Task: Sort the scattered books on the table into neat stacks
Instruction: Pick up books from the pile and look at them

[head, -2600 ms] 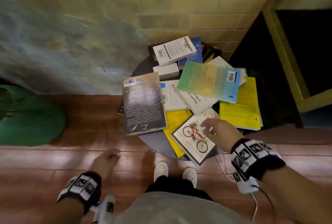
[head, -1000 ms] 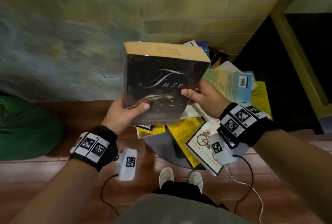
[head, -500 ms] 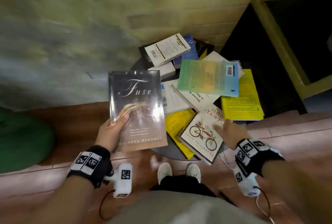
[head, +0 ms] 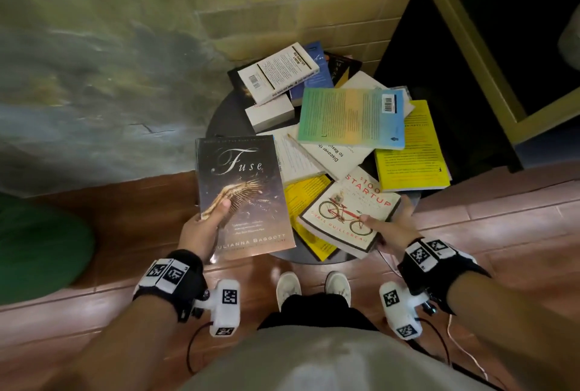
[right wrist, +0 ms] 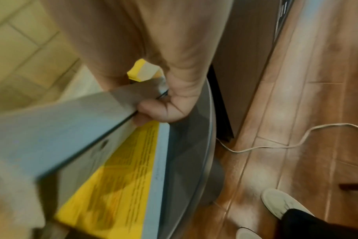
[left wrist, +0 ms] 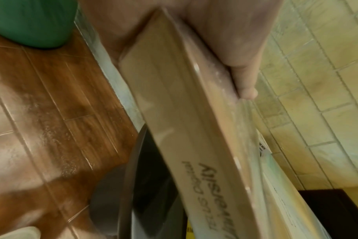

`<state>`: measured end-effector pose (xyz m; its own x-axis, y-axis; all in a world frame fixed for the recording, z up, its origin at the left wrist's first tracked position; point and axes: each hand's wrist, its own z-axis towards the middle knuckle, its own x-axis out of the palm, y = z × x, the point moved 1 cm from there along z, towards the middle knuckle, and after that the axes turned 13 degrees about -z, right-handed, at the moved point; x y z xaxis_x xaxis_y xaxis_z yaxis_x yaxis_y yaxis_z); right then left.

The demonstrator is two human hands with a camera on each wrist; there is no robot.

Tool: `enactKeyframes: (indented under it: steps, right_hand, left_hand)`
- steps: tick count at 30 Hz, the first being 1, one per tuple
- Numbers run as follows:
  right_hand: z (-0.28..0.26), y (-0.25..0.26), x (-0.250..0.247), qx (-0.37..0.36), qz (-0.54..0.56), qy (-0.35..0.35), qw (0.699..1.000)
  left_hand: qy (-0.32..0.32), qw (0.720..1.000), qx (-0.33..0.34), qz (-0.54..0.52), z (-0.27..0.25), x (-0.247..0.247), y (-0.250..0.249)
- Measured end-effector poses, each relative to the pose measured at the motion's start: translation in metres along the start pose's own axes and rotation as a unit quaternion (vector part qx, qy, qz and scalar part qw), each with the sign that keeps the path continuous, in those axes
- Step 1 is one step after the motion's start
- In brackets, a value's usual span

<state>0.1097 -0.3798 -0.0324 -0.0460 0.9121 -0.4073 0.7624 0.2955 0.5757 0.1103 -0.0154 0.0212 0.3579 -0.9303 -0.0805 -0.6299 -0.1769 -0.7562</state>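
My left hand (head: 205, 227) grips the dark "Fuse" book (head: 243, 190) at its near left edge, thumb on the cover, above the left side of the round grey table (head: 216, 122). The left wrist view shows the book's tan page edge (left wrist: 186, 129) with my thumb (left wrist: 243, 77) on the cover. My right hand (head: 387, 227) pinches the near right corner of the white bicycle-cover "Startup" book (head: 348, 211), thumb on top and fingers beneath. In the right wrist view that book (right wrist: 61, 122) is tilted up off a yellow book (right wrist: 117, 174). Several other books lie scattered across the table.
A rainbow-covered book (head: 351, 117) overlaps white ones; a yellow book (head: 411, 152) hangs over the right rim. A brick wall stands behind, a dark cabinet (head: 455, 92) to the right, a green cushion (head: 37, 246) on the floor left. A white cable (right wrist: 286, 140) trails on the floor.
My right hand let go of the Fuse book and moved to the bicycle book, which it now pinches at the corner. The left hand lowered the Fuse book towards the table's left side.
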Motion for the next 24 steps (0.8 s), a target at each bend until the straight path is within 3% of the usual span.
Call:
enactKeyframes:
  steps: [6,12,18,24]
  right_hand:
    - [-0.051,0.054,-0.006,0.008,0.124,0.102,0.987]
    - [-0.076,0.083,-0.028,-0.001,0.106,0.165,0.981]
    - [-0.104,0.111,-0.028,-0.126,0.014,0.234,0.964]
    - [-0.112,0.146,-0.002,-0.309,-0.188,0.245,0.899]
  left_hand:
    - [-0.028,0.999,0.008,0.024,-0.002,0.006,0.000]
    - [-0.031,0.999,0.016,0.029,0.001,0.006,-0.002]
    - [-0.008,1.000,0.008,0.018,-0.003,0.014,-0.004]
    - [0.016,0.996,-0.018,0.087,0.001,0.008,0.001]
